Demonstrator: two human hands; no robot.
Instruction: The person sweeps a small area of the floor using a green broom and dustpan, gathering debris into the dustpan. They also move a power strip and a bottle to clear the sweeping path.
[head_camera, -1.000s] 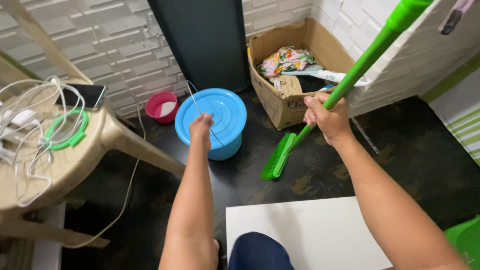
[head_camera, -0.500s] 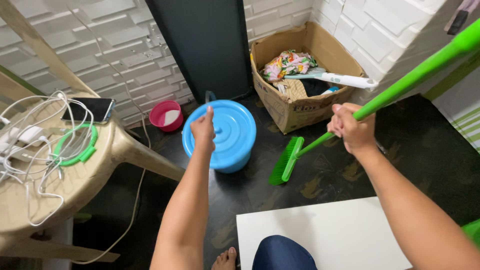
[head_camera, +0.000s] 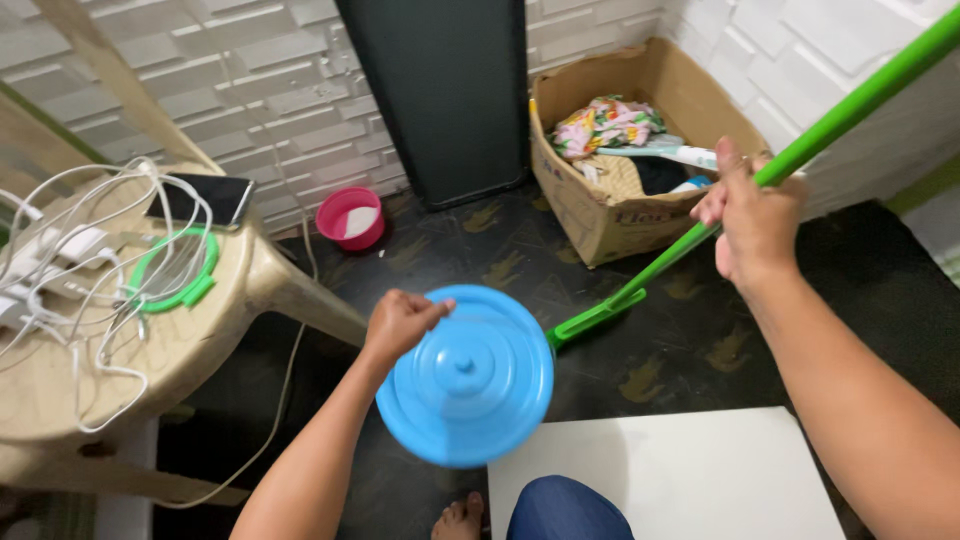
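My left hand (head_camera: 400, 322) grips the thin handle of a round blue lidded bucket (head_camera: 466, 375), which hangs lifted above the dark floor, low in the middle of the view. My right hand (head_camera: 752, 212) is closed round the green handle of a broom (head_camera: 840, 115). The broom slants down to the left; its green head (head_camera: 590, 322) rests on the floor, partly hidden behind the bucket. My bare foot (head_camera: 460, 517) shows at the bottom edge.
A beige plastic table (head_camera: 150, 360) at left carries white cables, a green ring and a phone. A small pink tub (head_camera: 350, 217) sits by the brick wall, beside a dark upright panel (head_camera: 440, 90). An open cardboard box (head_camera: 610, 205) holds clutter. A white board (head_camera: 670, 475) lies below.
The blue bucket has come up off the floor toward me in my left hand. The broom head has shifted right and back, now behind the bucket. The view has moved closer.
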